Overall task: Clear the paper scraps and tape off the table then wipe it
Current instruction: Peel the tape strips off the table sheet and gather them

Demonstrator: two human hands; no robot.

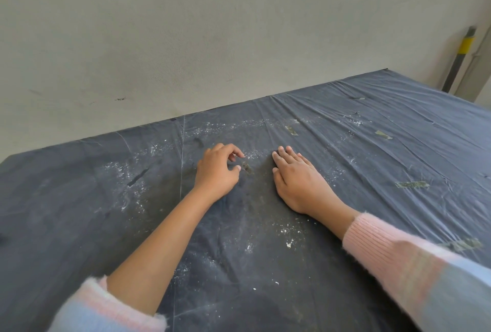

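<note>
- My left hand is on the table, which has a dark, wrinkled cover. Its fingers are curled, with only a narrow gap between the thumb and the first finger, and I see nothing held in it.
- A small piece of tape is stuck on the cover just beside the tip of my left thumb, on its right side. As far as I can tell, it does not touch the thumb.
- My right hand lies flat on the cover, palm down, with straight fingers, and it holds nothing.
- The small piece of tape is between my two hands, nearer to the left one.
- More tape strips are further to the right, well apart from both hands.
- White paper crumbs lie near my right forearm, and others are scattered around the hands.
- Behind the table stands a grey wall.
</note>
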